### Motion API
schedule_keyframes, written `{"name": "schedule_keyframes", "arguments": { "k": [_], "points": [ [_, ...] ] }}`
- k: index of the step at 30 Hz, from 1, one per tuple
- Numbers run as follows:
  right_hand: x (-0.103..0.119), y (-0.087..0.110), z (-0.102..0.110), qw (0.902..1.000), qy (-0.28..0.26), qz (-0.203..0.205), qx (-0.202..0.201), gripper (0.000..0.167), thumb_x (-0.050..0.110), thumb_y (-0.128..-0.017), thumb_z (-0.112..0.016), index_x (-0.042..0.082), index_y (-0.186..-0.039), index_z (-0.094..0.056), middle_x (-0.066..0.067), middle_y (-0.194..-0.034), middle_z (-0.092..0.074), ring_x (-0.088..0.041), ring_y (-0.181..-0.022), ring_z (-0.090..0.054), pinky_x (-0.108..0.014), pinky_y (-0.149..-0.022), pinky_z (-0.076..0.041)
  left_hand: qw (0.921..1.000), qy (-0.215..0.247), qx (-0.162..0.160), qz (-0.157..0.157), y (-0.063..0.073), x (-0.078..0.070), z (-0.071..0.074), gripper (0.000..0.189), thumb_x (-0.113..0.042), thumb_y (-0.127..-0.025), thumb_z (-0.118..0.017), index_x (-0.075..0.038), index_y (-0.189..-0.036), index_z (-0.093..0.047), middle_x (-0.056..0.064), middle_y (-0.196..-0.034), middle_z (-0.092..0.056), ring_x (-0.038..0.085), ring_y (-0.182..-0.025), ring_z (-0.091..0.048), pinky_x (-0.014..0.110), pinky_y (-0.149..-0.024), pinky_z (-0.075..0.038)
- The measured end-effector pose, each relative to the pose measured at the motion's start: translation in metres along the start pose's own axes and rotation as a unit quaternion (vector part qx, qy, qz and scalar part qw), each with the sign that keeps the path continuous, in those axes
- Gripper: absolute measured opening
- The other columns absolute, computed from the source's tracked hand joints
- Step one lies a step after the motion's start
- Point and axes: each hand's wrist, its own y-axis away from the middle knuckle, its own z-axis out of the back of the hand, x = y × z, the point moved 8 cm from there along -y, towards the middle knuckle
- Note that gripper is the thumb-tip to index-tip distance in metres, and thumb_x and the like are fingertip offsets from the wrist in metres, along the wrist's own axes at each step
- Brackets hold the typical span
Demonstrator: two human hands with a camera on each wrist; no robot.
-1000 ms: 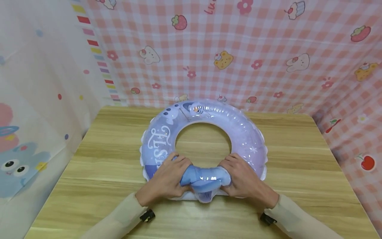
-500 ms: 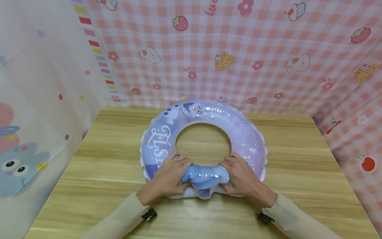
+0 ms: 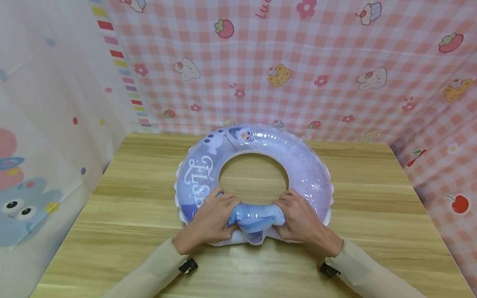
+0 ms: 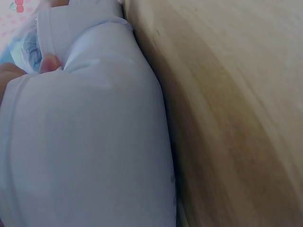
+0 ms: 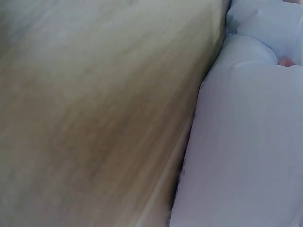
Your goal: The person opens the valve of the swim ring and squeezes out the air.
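Note:
An inflated purple-blue swim ring [image 3: 311, 176] with a snowman print and white lettering lies on the wooden table. At its near side my left hand [image 3: 213, 218] grips the tube, fingers over the top. My right hand [image 3: 301, 218] holds the same side a short way to the right. Between them the blue tube section is squeezed and creased, and a clear fold hangs from its front. The ring's pale underside [image 4: 94, 142] fills much of the left wrist view, with a fingertip [image 4: 49, 62] pressed into a crease. The right wrist view shows the underside [image 5: 246, 137] too.
Wooden tabletop [image 3: 376, 207] extends on both sides of the ring. A pink checked cloth [image 3: 257, 49] hangs along the back and right, and a white printed curtain [image 3: 56, 82] on the left. Black straps [image 3: 188, 265] sit at the sleeve cuffs.
Both hands have shifted slightly inward and away from the body, still gripping the ring. The squeezed section between them looks a little shorter, and its clear fold hangs slightly higher.

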Motion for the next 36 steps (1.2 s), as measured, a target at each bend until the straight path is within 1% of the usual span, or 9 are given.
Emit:
{"name": "schedule_keyframes", "arguments": {
  "k": [3, 10, 20, 30, 36],
  "points": [
    [-0.0001, -0.0004, 0.0, 0.9999, 0.004, 0.007, -0.01, 0.02, 0.015, -0.058, -0.072, 0.014, -0.076, -0.063, 0.006, -0.07, -0.065, -0.015, -0.067, -0.06, -0.034, -0.076, -0.051, 1.0, -0.004, -0.001, 0.0, -0.0001, 0.0007, -0.0011, 0.046, -0.037, -0.067, -0.083, -0.015, -0.1, -0.061, -0.005, -0.089, -0.07, 0.016, -0.088, -0.065, 0.038, -0.096, -0.043],
    [0.0004, -0.0022, -0.0001, 0.9997, 0.011, 0.012, -0.016, 0.02, 0.014, -0.057, -0.072, 0.014, -0.074, -0.062, 0.006, -0.067, -0.064, -0.014, -0.063, -0.058, -0.034, -0.075, -0.051, 1.0, -0.002, -0.005, 0.003, -0.0017, 0.0006, -0.0004, 0.04, -0.033, -0.068, -0.081, -0.016, -0.098, -0.063, -0.006, -0.086, -0.068, 0.015, -0.085, -0.065, 0.037, -0.093, -0.043],
    [0.001, -0.0048, -0.0002, 0.9991, 0.037, 0.001, -0.022, 0.019, 0.014, -0.057, -0.074, 0.014, -0.07, -0.061, 0.005, -0.062, -0.061, -0.016, -0.06, -0.059, -0.035, -0.072, -0.052, 0.9999, -0.003, -0.005, 0.009, -0.0034, 0.001, -0.0007, 0.038, -0.031, -0.067, -0.08, -0.016, -0.1, -0.066, -0.006, -0.086, -0.07, 0.014, -0.084, -0.066, 0.037, -0.093, -0.043],
    [0.0007, -0.0069, -0.0004, 0.9988, 0.041, -0.005, -0.025, 0.022, 0.015, -0.056, -0.078, 0.01, -0.074, -0.067, 0.003, -0.065, -0.067, -0.016, -0.062, -0.063, -0.035, -0.071, -0.053, 0.9998, -0.011, -0.015, 0.007, -0.0054, -0.0001, 0.0014, 0.034, -0.03, -0.068, -0.078, -0.016, -0.098, -0.069, -0.006, -0.085, -0.072, 0.013, -0.084, -0.067, 0.037, -0.091, -0.043],
    [0.0009, -0.007, -0.0004, 0.9987, 0.04, 0.005, -0.032, 0.02, 0.013, -0.058, -0.075, 0.008, -0.076, -0.07, 0.001, -0.066, -0.069, -0.016, -0.062, -0.063, -0.035, -0.07, -0.053, 0.9998, -0.011, -0.015, 0.009, -0.0062, 0.0002, 0.0017, 0.035, -0.029, -0.067, -0.078, -0.015, -0.099, -0.07, -0.006, -0.086, -0.073, 0.013, -0.084, -0.067, 0.036, -0.089, -0.043]
  ]
}}
